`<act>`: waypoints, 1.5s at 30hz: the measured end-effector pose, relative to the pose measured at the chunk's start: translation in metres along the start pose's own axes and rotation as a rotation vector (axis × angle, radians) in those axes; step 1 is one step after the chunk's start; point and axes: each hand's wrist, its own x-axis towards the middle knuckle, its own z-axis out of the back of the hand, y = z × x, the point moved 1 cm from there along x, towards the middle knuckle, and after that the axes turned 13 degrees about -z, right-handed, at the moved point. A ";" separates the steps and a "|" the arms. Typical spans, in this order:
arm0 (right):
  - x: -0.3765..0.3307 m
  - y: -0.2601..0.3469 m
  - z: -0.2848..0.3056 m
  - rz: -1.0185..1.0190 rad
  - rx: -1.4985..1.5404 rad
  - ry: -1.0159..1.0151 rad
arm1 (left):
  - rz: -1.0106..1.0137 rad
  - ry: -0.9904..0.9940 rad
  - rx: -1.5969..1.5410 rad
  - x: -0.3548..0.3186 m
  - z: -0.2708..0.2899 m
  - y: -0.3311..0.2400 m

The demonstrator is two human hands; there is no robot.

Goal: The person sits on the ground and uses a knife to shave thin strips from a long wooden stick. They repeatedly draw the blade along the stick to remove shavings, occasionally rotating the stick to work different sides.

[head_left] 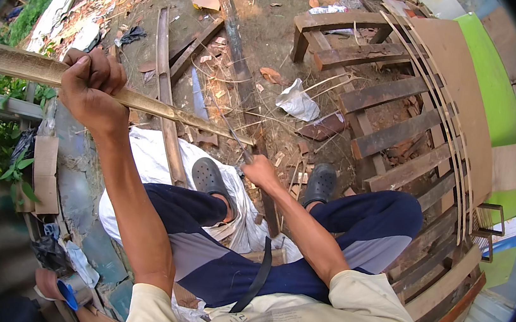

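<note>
1. Grip. The left hand point(92, 82) is closed in a fist around a long, pale tan strip of split bamboo or wood point(168, 111), raised at the person's left and slanting down to its free end in front of the knees. The right hand point(261, 173) is closed around the handle of a thin, dark, narrow-bladed tool point(231, 130), whose blade crosses near that end.

2. Possible slip. The left fist holds the strip well apart from the blade, and no support shows beneath the free end; the end could therefore wobble or twist, letting the edge skid.

3. Possible injury. A stroke running past the tip toward the body could reach the lower legs or the grey perforated rubber clogs point(207, 174), since the feet are planted on either side of the work.

4. Possible material fault. Too deep a bite might run along the grain and split the strip; splinters could enter the bare palm.

5. Possible footing fault. The rumpled white sheet point(144, 154) near the left clog could slide or snag.

6. Obscured parts. The dark lens rim seems to cut off the strip's left end. The right fingers conceal most of the handle. Contact between blade and strip cannot be settled, nor can the direction of the cutting edge.
</note>
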 end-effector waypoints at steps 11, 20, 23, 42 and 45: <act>0.042 -0.147 -0.048 -0.430 -0.011 0.020 | 0.044 -0.005 -0.091 -0.005 0.035 -0.003; 0.035 -0.087 -0.025 -0.286 0.067 0.137 | 0.036 -0.007 -0.093 -0.006 0.039 -0.005; -0.022 0.006 0.000 0.014 0.001 -0.034 | 0.023 -0.014 -0.060 -0.007 0.035 -0.007; 0.023 -0.096 -0.034 -0.439 0.391 0.323 | 0.034 -0.098 -0.069 -0.015 0.078 -0.013; 0.008 -0.037 -0.030 -0.075 0.017 0.007 | 0.038 -0.115 -0.064 -0.015 0.075 -0.013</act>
